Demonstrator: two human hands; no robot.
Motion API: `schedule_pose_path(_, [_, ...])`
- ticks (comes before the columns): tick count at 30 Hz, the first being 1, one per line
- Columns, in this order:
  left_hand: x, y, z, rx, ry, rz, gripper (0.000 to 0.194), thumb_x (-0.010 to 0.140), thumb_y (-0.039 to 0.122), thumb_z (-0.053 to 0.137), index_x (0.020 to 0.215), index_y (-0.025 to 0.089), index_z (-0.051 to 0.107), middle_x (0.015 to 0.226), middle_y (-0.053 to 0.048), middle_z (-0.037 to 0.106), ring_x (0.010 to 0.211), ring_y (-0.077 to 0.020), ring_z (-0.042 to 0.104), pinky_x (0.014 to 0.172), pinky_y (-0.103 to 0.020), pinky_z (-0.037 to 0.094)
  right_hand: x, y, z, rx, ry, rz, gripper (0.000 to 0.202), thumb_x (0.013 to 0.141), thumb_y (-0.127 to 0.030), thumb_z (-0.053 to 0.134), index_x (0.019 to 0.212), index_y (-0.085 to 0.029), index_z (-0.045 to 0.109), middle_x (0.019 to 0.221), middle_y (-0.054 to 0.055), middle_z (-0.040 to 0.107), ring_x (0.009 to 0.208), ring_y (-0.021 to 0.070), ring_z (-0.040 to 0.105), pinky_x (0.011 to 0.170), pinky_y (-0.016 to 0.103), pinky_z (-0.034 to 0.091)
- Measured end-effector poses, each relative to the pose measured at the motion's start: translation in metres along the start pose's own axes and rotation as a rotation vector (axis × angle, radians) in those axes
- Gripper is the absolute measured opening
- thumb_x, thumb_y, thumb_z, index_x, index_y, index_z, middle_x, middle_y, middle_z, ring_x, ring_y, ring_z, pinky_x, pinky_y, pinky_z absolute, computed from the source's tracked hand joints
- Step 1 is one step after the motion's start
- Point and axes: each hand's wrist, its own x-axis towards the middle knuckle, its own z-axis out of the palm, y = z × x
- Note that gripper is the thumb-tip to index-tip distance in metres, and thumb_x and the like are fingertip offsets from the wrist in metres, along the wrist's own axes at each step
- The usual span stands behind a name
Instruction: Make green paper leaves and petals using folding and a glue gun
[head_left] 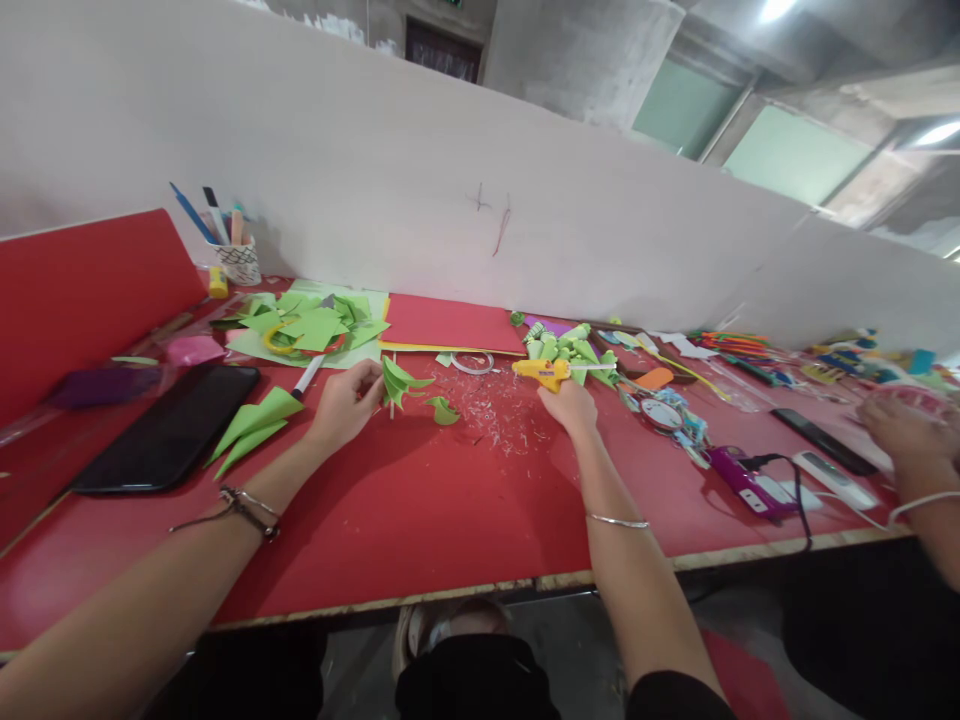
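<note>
My left hand (349, 402), its fingers pinched together, holds a green folded-paper piece (401, 381) with a thin pale stick showing below it. My right hand (571, 405) is closed around a yellow glue gun (543, 374), whose nozzle points left towards the paper piece without touching it. A clear glue stick sticks out of the gun's back end. Between the two hands a small curled green paper piece (443, 411) lies on the red table. White and clear scraps (510, 420) are scattered beside it.
Green paper cut-outs (315, 325) are heaped at the back left, near a pen cup (238, 262). A black phone (169, 430) lies left. Rolled green paper pieces (570, 345), a purple power strip (750, 482) and a co-worker's hand (904, 425) are to the right.
</note>
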Motion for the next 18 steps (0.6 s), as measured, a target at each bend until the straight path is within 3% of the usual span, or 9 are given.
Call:
schedule_pose_path(8, [0.001,0.003,-0.001,-0.018,-0.087,-0.012,0.017,0.080,0.026,0.041,0.069,0.016,0.049,0.050,0.005,0.051,0.044,-0.0068,0.042,0.046,-0.018,0.033,-0.016,-0.003,-0.026,-0.292,-0.055,-0.008,0.055,0.063,-0.051,0.060,0.101,-0.011,0.059,0.111,0.021,0.051,0.108,0.0341,0.045,0.075,0.043,0.043])
schedule_pose_path(13, [0.003,0.004,-0.003,0.058,-0.183,0.031,0.018,0.079,0.028,0.042,0.070,0.016,0.052,0.051,0.004,0.053,0.046,-0.0082,0.044,0.048,-0.019,0.034,-0.027,-0.009,-0.043,-0.306,-0.036,-0.046,0.034,0.069,-0.042,0.059,0.086,-0.014,0.063,0.089,0.017,0.060,0.088,0.0294,0.056,0.067,0.039,0.043])
schedule_pose_path(15, [0.004,0.002,-0.002,0.106,-0.211,0.064,0.019,0.079,0.028,0.043,0.069,0.016,0.054,0.054,0.003,0.054,0.048,-0.0087,0.044,0.049,-0.019,0.034,-0.030,-0.014,-0.044,-0.264,-0.050,-0.140,0.024,0.072,-0.038,0.056,0.076,-0.015,0.062,0.077,0.013,0.061,0.077,0.0256,0.059,0.064,0.035,0.043])
schedule_pose_path(18, [0.005,-0.004,-0.002,0.163,-0.236,0.101,0.020,0.078,0.029,0.043,0.068,0.016,0.056,0.056,0.002,0.053,0.048,-0.0086,0.043,0.049,-0.019,0.034,-0.035,-0.027,-0.033,-0.041,-0.121,-0.459,0.017,0.076,-0.029,0.052,0.068,-0.016,0.059,0.065,0.004,0.058,0.066,0.0168,0.056,0.063,0.028,0.041])
